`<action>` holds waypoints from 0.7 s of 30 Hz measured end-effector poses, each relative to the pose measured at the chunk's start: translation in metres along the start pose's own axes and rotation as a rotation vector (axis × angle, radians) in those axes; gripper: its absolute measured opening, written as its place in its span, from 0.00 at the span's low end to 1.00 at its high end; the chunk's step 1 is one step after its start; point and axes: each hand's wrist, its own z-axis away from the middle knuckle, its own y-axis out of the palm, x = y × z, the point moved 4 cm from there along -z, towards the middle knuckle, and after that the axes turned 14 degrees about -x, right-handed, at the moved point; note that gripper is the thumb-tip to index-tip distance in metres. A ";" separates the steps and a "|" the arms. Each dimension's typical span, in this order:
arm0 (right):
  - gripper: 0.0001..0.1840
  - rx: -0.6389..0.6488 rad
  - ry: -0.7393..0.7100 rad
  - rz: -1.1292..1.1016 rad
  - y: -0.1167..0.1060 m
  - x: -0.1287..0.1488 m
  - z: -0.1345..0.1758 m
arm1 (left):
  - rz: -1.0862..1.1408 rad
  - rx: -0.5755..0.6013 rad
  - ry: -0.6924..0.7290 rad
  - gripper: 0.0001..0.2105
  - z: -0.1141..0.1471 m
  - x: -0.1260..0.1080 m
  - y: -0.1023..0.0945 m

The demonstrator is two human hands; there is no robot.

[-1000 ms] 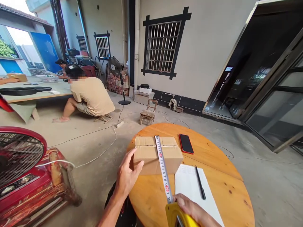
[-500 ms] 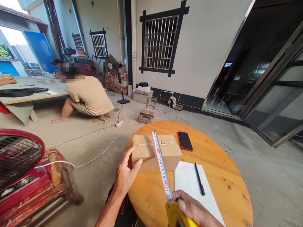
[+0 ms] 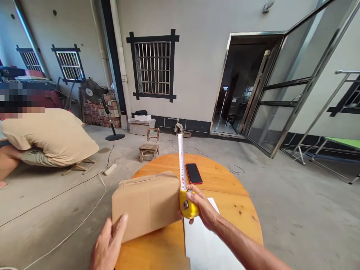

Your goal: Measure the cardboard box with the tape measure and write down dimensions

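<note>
A brown cardboard box (image 3: pixel 146 204) is tilted over the round wooden table (image 3: pixel 239 213). My left hand (image 3: pixel 108 240) grips its near left end, thumb on the front face. In my right hand (image 3: pixel 201 204) is a yellow tape measure (image 3: pixel 189 206), held against the box's right end. Its metal blade (image 3: pixel 181 161) is pulled out and points up and away, past the box's far right corner. White paper (image 3: pixel 202 240) lies under my right hand and forearm. Beyond that hand rests a black phone with a red edge (image 3: pixel 194 173).
A person in a tan shirt (image 3: pixel 53 131) sits on a low stool at the left. Behind the table stand a small wooden chair (image 3: pixel 149 148) and a floor fan (image 3: pixel 108 112). Cables (image 3: pixel 92 210) cross the floor. A glass door (image 3: pixel 284 97) stands open at the right.
The view has swung right. The box has been tilted up, and my left hand has gone from resting by it to gripping its left end. The tape measure has moved from across the box to its right end.
</note>
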 end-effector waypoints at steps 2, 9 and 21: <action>0.25 0.026 0.002 -0.040 0.009 0.007 0.000 | 0.018 0.061 -0.009 0.23 -0.005 -0.002 -0.011; 0.19 -0.090 0.006 -0.024 0.014 0.027 0.009 | 0.071 0.071 -0.064 0.35 0.010 -0.009 -0.023; 0.26 0.099 0.629 -0.257 0.059 -0.018 0.096 | 0.242 -0.055 0.189 0.24 0.019 -0.007 -0.007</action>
